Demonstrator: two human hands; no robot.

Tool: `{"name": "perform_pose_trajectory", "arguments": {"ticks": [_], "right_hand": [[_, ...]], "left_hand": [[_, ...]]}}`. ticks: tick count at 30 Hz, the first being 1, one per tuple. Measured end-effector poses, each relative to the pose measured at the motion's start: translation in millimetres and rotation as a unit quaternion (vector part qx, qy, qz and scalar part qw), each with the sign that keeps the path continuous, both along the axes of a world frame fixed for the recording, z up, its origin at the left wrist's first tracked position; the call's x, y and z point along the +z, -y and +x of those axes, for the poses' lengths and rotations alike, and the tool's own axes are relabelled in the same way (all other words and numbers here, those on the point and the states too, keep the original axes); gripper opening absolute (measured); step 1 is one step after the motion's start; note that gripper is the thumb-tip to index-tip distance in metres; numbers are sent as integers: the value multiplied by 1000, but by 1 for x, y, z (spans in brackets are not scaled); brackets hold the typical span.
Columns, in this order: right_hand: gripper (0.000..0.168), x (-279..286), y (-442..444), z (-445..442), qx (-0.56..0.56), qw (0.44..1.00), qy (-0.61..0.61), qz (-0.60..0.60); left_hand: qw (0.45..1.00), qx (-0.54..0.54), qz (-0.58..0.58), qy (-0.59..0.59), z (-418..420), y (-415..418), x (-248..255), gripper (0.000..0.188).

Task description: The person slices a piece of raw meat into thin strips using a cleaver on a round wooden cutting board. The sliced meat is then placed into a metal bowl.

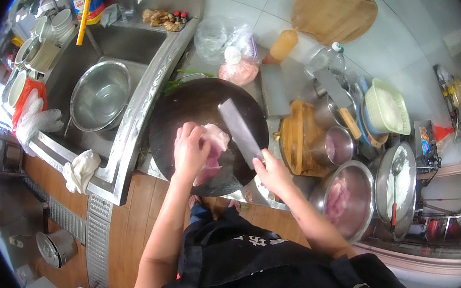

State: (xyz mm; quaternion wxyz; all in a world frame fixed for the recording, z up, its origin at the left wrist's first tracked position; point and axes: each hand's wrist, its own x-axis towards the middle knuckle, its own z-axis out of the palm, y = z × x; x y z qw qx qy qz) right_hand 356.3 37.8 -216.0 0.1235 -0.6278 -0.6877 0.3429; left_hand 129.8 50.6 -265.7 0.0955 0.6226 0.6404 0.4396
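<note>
A piece of raw meat (213,146), pink with a pale fatty part, lies on a round, dark chopping block (190,101). My left hand (190,149) has its bent fingers on the meat's left side. In my right hand (271,171) is the handle of a cleaver (239,130), whose broad metal blade is over the block, right of the meat and apart from it. More raw meat (338,200) sits in a large steel bowl (361,171) to the right of my right forearm.
Left of the block stands a steel sink (138,99) holding a metal basin (100,95). Behind the block are a bag of pink contents (239,72) and an orange-brown bottle (283,45). Wooden boards (296,136), a second cleaver (333,88) and a bowl of white powder (403,179) stand at the right.
</note>
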Motion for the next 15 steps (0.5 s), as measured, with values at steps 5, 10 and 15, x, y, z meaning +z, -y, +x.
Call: {"name": "perform_pose_trajectory", "arguments": {"ticks": [5, 10, 15], "right_hand": [[29, -4, -3, -4, 107, 990, 86, -25], [28, -6, -27, -22, 131, 988, 60, -64], [25, -26, -50, -60, 165, 980, 81, 75]], "left_hand": [[995, -70, -70, -16, 6, -11, -7, 10], [995, -85, -56, 3, -4, -9, -21, 11], [995, -85, -50, 5, -3, -6, -16, 15]]}}
